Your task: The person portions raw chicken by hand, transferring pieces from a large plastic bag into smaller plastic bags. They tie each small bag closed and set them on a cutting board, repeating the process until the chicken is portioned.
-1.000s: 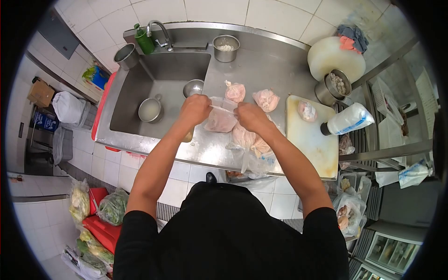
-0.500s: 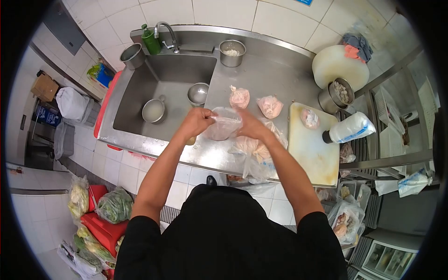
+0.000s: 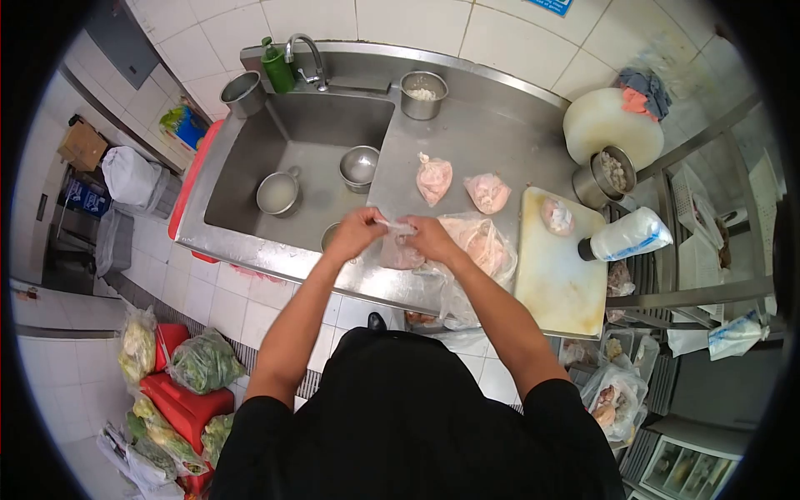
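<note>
A clear plastic bag (image 3: 398, 252) hangs between my two hands over the front of the steel counter, its top gathered. My left hand (image 3: 358, 232) is closed on the bag's upper left edge. On the other side, my right hand (image 3: 432, 239) pinches the top of the same bag. Just right of it lies a larger plastic bag (image 3: 483, 242) with pale pink raw meat inside, partly behind my right forearm. Further back sit two tied bags of pink meat, one bag (image 3: 434, 179) upright and another bag (image 3: 487, 192) beside it.
A white cutting board (image 3: 562, 283) bears a small meat bag (image 3: 557, 217) at the right, near a plastic roll (image 3: 629, 233). At left is the sink (image 3: 242, 179) with metal bowls (image 3: 278, 193). A steel pot (image 3: 423, 95) stands at the back.
The bag's wide mouth has been drawn together. My right hand has come down and closed on it, nearer my left hand. The view has shifted slightly.
</note>
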Demonstrator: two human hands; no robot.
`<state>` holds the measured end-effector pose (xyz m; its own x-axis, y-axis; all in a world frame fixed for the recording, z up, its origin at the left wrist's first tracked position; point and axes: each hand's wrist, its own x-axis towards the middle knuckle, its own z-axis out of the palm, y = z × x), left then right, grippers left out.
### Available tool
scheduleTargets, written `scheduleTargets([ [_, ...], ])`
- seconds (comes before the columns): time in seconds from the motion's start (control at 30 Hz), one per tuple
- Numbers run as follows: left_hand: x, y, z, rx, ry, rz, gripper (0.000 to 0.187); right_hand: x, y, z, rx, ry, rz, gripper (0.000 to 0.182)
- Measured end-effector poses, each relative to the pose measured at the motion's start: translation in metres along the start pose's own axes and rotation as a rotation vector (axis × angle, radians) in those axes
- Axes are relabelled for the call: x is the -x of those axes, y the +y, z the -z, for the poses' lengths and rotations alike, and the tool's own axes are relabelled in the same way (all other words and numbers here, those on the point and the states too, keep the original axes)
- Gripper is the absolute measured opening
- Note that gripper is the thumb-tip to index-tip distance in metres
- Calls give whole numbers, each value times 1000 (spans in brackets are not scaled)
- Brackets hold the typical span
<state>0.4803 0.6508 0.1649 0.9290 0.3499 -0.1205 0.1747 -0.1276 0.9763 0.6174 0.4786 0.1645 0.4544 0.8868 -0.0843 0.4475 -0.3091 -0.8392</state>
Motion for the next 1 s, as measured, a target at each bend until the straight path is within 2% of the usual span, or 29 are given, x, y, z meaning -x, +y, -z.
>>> scheduleTargets([
  [0.03, 3, 12, 4, 7, -3, 7, 7, 4, -7, 6, -137, -33, -94, 29],
  [0.07, 5, 27, 9, 19, -46, 10, 6, 2, -5, 5, -136, -35, -100, 29],
  [0.13, 2, 37, 14, 25, -90, 1, 7, -8, -6, 8, 38, -169, -35, 29],
  [0.23, 9, 37, 11, 5, -114, 7, 17, -11, -7, 7, -42, -139, -93, 29],
  [0.3, 25, 31, -3, 379, 325, -152, 33, -9, -7, 6, -113, -109, -37, 29],
  [0.33, 30, 14, -12, 381, 321, -150, 33, -8, -8, 7, -184, -72, 23, 29],
  [0.4, 32, -29, -30, -174, 254, -224, 53, -8, -8, 3, -160, -36, 12, 27],
  [0.47, 26, -17, -55, -219, 300, -251, 53, -11, -12, -2, -138, 0, 1, 25],
  [0.5, 23, -12, -67, -264, 342, -276, 53, -11, -15, -4, -97, -18, 75, 24],
  [0.53, 11, -24, -75, -442, 459, -324, 45, -10, -16, -4, -55, -33, 147, 24],
  [0.57, 2, -36, -80, -433, 450, -329, 45, -11, -15, -1, -49, -25, 138, 24],
  [0.63, -9, -51, -88, -469, 427, -117, 33, -13, -9, 3, 138, 45, 150, 25],
  [0.73, -23, -66, -94, -497, 460, -146, 27, -14, -4, 6, 138, 113, 35, 22],
  [0.93, -28, -74, -97, -555, 467, -246, 28, -16, -5, 13, 86, 198, 5, 20],
  [0.97, -30, -77, -99, -554, 467, -245, 28, -16, -5, 17, 87, 198, 4, 20],
  [1.0, -33, -81, -100, -578, 486, -167, 29, -14, -13, 25, 93, 172, -90, 21],
])
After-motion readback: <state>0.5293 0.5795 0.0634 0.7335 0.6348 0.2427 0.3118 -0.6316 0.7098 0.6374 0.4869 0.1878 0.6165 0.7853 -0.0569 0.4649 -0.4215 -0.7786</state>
